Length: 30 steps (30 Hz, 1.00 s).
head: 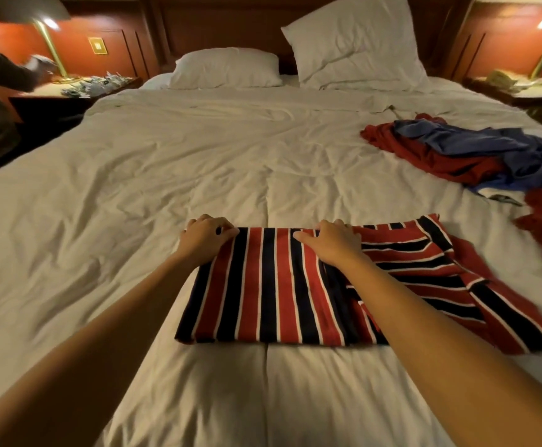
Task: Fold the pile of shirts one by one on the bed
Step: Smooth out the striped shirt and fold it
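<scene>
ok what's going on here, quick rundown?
A person is folding a striped shirt on the bed. The left hand grips its far left corner, and the right hand holds the far edge midway. The shirt's left part lies flat and its right part is rumpled. A pile of red and blue shirts waits on the right.

Shirt [272, 285] on bed [134, 188]. Left hand [206, 235] at shirt's far left corner, right hand [332, 241] mid far edge. Shirt pile [456, 153] behind-right of shirt; pillows [227, 67] far behind.
</scene>
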Motion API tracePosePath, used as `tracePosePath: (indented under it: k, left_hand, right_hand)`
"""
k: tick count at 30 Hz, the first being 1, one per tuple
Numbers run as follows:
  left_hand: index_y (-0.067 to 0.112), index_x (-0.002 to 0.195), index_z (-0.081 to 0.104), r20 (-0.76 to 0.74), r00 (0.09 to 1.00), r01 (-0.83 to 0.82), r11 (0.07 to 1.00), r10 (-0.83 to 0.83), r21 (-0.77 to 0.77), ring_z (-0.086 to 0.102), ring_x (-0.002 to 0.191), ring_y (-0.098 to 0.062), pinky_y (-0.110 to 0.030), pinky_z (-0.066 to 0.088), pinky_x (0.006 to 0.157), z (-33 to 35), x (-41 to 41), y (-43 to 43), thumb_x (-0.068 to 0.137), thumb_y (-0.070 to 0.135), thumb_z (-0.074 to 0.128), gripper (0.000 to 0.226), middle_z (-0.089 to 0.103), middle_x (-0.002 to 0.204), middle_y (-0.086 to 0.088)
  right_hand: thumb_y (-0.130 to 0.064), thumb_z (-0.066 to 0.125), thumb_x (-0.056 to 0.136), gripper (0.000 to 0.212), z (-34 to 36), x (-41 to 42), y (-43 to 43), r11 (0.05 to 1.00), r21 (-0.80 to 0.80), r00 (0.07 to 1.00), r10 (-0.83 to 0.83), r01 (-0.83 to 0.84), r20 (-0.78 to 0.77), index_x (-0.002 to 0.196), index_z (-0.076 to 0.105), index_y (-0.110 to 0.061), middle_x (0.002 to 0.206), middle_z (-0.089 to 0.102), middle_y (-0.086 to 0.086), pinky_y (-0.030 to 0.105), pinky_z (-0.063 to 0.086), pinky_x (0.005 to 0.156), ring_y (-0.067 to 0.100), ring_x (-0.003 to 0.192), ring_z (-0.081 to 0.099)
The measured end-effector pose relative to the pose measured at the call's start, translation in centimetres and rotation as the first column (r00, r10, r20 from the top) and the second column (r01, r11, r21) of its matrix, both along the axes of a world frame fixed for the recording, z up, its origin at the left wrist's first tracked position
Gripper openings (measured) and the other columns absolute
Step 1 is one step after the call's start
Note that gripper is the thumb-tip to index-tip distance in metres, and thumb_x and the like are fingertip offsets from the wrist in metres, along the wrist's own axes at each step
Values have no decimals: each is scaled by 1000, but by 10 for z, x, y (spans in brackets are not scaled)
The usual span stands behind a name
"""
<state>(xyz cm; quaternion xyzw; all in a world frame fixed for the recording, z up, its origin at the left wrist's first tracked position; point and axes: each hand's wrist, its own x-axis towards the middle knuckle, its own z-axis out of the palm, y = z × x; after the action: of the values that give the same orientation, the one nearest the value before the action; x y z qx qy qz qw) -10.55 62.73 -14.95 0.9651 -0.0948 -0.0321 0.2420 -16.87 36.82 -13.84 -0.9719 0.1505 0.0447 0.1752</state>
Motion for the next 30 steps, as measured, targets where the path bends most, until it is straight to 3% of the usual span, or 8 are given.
tracePosePath:
  k: [6,14,17,19,21,23,28,30]
  left_hand:
    - [27,87,67,-19,1000,5,987,-8,-160,63,95,-20,-43,54,88,-2,20,5,94,42,64,17,67,102,2]
    - [20,96,70,-33,999,-40,989,36,-142,64,95,-21,-39,53,84,-7,20,4,94,41,64,22,69,102,0]
    - [22,107,65,-5,999,-51,992,51,-116,61,103,-23,-43,51,90,-6,12,1,95,44,62,25,65,113,-3]
    - [25,123,58,52,997,-56,994,62,-94,56,115,-27,-48,47,99,-6,4,0,94,48,60,37,57,130,-6]
    - [26,137,50,107,993,-47,997,53,-59,50,126,-31,-51,41,107,-6,-11,-4,96,51,55,48,45,145,-7]
    - [26,146,43,127,992,-8,1000,10,-17,41,137,-31,-51,34,113,-6,-28,-9,98,55,48,56,36,154,-6]
    - [33,158,18,17,997,69,987,-72,148,0,154,-24,-48,8,123,-12,-61,-18,100,63,29,66,3,168,-2]
    - [37,158,14,-1,997,81,977,-83,199,-7,154,-24,-50,4,123,-13,-66,-19,100,65,23,65,-2,168,0]
  right_hand:
    - [-48,62,93,29,-11,12,-4,995,67,966,58,-77,253,99,58,-20,88,62,-6,40,45,88,23,97,62]
    - [-30,68,93,14,-4,28,-10,961,255,934,8,-106,357,96,61,-18,80,54,-12,23,41,62,15,81,57]
    - [-37,63,95,27,-1,16,-9,992,47,964,104,-119,244,118,58,-23,116,59,1,37,49,87,22,101,59]
    - [-41,60,95,38,7,-11,-4,995,-74,941,94,-74,324,129,53,-26,127,53,4,43,46,95,26,111,55]
    - [-44,58,95,40,16,-52,1,999,-17,910,50,-47,412,129,51,-26,117,57,2,37,49,86,23,102,59]
    - [-49,54,96,41,19,-95,6,996,77,946,6,-33,324,130,49,-27,107,61,-2,30,48,75,16,90,59]
    - [-62,43,96,62,7,-141,30,997,34,966,-71,64,250,146,37,-26,112,67,2,38,50,91,22,105,63]
    - [-58,45,97,62,6,-135,37,996,59,965,-84,71,248,148,35,-24,105,67,0,34,49,83,20,99,64]
